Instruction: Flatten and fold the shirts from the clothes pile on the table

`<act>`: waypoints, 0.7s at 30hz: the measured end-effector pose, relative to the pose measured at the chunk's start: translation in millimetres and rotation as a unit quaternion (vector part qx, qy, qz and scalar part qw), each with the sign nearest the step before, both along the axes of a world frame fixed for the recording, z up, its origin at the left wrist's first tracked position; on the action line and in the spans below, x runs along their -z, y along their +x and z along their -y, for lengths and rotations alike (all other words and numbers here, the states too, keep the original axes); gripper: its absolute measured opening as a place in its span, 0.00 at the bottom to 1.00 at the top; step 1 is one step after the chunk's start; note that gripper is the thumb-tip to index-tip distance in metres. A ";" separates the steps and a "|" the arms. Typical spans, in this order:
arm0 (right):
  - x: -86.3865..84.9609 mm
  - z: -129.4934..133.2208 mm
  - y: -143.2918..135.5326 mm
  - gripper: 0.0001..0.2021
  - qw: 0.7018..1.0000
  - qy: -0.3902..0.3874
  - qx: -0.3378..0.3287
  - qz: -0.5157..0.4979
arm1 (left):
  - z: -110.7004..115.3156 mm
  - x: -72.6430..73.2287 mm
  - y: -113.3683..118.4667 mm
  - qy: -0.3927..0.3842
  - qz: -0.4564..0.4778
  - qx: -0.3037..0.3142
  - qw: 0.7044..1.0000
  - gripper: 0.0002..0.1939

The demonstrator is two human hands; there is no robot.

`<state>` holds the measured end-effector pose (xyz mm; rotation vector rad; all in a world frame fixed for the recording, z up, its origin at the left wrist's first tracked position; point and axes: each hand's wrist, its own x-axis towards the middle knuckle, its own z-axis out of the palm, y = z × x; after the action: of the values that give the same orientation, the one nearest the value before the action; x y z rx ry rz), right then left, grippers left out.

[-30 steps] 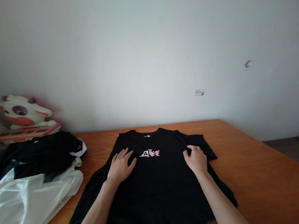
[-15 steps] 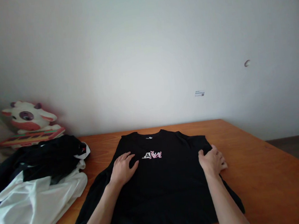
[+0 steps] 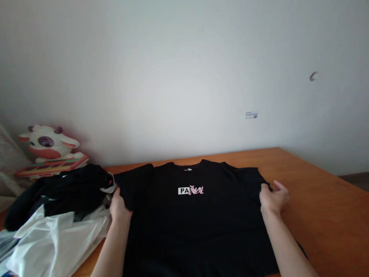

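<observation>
A black T-shirt [image 3: 196,229] lies front up across the wooden table, its neckline toward the wall. A white "PAWS" print with a pink figure shows on its chest. My left hand [image 3: 119,204] is closed on the edge of the left sleeve, which is spread out sideways. At the right sleeve's edge, my right hand [image 3: 272,196] pinches the cloth between thumb and fingers, with some fingers partly extended and slightly blurred. The shirt's lower hem runs toward the bottom of the view.
Left of the shirt is a pile of clothes, with a black garment [image 3: 59,192] behind a white garment [image 3: 57,244]. A toy cow keyboard [image 3: 53,144] stands behind them against the wall. The brown wooden table [image 3: 336,224] extends to the right.
My left hand has moved from the shirt's chest out to the left sleeve and spread it outward. My right hand has shifted slightly right and now grips the sleeve edge.
</observation>
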<state>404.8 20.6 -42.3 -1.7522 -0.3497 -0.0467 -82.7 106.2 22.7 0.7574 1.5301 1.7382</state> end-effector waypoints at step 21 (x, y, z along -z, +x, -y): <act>-46.3 20.7 -59.9 0.14 0.885 -0.041 -0.369 0.280 | 33.2 21.8 61.2 0.116 -0.615 0.289 0.724 0.13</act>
<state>344.8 0.0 4.0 -1.5565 -1.4420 0.0133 -21.5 72.9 0.9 2.5431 1.4564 0.8347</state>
